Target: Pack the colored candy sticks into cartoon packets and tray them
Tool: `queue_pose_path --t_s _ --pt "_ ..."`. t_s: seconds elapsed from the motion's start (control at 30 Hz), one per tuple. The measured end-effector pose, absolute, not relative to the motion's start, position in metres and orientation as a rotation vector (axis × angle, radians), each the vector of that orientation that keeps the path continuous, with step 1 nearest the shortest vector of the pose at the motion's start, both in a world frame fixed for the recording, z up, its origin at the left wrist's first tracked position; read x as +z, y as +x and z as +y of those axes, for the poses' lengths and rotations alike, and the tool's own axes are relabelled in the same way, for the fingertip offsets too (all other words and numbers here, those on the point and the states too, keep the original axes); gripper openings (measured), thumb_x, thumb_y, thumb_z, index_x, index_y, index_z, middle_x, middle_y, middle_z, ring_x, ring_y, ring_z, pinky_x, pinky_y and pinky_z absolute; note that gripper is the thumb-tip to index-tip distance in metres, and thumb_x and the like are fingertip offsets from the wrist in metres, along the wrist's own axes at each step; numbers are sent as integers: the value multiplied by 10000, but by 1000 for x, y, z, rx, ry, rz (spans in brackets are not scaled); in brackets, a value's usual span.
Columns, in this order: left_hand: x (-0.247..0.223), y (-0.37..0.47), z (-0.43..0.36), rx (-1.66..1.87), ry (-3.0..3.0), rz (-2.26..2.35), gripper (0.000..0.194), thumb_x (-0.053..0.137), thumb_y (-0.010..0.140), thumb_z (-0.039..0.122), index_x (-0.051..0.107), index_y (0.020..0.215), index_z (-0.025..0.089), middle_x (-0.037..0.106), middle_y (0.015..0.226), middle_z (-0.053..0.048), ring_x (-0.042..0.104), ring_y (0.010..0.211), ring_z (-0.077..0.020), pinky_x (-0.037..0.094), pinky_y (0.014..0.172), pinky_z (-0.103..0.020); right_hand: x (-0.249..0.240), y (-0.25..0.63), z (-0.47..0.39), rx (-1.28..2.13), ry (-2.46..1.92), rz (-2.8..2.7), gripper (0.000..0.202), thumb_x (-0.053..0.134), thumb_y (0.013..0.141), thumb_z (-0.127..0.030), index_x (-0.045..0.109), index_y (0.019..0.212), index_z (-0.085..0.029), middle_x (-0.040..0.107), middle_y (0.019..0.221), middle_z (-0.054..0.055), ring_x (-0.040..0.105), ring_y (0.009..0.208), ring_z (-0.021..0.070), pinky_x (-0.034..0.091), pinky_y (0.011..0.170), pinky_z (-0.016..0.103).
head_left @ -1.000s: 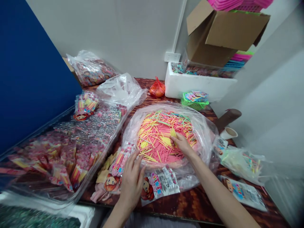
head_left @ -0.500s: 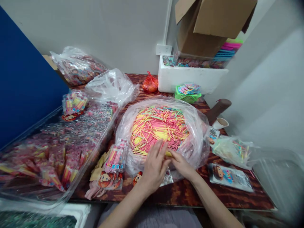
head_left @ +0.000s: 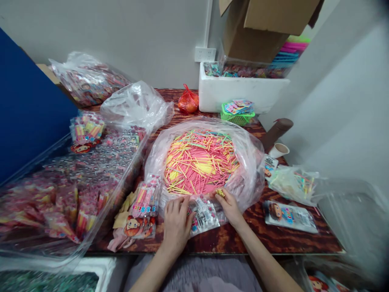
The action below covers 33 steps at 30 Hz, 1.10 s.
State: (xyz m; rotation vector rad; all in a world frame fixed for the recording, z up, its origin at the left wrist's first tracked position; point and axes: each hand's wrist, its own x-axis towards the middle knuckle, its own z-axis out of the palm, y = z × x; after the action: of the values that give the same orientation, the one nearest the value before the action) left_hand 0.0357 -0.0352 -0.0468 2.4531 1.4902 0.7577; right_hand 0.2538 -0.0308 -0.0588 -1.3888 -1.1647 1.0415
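Note:
My right hand (head_left: 229, 209) is closed around a small bundle of yellow sticks (head_left: 220, 192), whose ends show at the fingertips. My left hand (head_left: 176, 223) lies with fingers stretched out at the left edge of a clear printed plastic packet (head_left: 205, 217), the thumb over its side. Just beyond both hands, a large open plastic bag (head_left: 249, 140) holds a heap of thin pink, yellow and green sticks (head_left: 197, 162). Left of my left hand, filled packets with a cartoon figure (head_left: 141, 209) lie on the table (head_left: 243, 241).
On the left is a clear-walled tray (head_left: 121, 190) of filled packets. A foam box (head_left: 243, 91), a green basket (head_left: 238, 117) and a red bag of round fruit (head_left: 188, 101) stand behind. To the right are a paper cup (head_left: 278, 150) and a flat packet stack (head_left: 290, 217).
My hands have moved apart: the left went left and down to the packet, while the right stays near the bag's front edge with the yellow sticks. The view has shifted slightly.

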Motion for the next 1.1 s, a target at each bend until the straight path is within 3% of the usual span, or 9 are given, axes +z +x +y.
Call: queue_pose_path --t_s 0.27,0.53,0.7,0.9,1.1 --pt "-41 38 -29 677 2278 1538 195 612 834 270 553 1002 191 592 988 -69 539 968 -269 397 877 -437 -65 254 -31 1048 -1389 -1147 216 581 845 -413 625 824 -203 666 816 28 618 822 203 473 791 326" --pt "-42 39 -29 793 2239 1464 6 550 870 194 548 875 192 591 840 -36 542 840 -223 417 805 -380 -70 252 -31 1052 -1397 -1120 211 587 848 -412 606 821 -204 652 796 24 615 802 203 461 763 312" --pt "-45 34 -30 891 2175 1313 179 464 944 220 599 832 194 603 829 -46 555 827 -199 433 738 -316 -71 251 -32 1059 -1379 -1091 189 584 859 -393 598 831 -207 648 802 18 612 803 199 453 760 301" --pt "-42 28 -29 968 2108 1262 198 460 952 227 630 857 191 605 812 -48 556 821 -194 430 730 -302 -65 247 -32 1017 -1365 -1117 174 540 893 -359 618 866 -206 667 864 29 623 857 203 449 814 311" --pt "-30 23 -23 1017 1805 1257 234 435 966 263 655 940 187 639 899 -60 593 880 -190 455 784 -297 -67 241 -33 1002 -1397 -1099 180 570 866 -379 614 827 -209 657 798 19 618 800 206 455 746 291"
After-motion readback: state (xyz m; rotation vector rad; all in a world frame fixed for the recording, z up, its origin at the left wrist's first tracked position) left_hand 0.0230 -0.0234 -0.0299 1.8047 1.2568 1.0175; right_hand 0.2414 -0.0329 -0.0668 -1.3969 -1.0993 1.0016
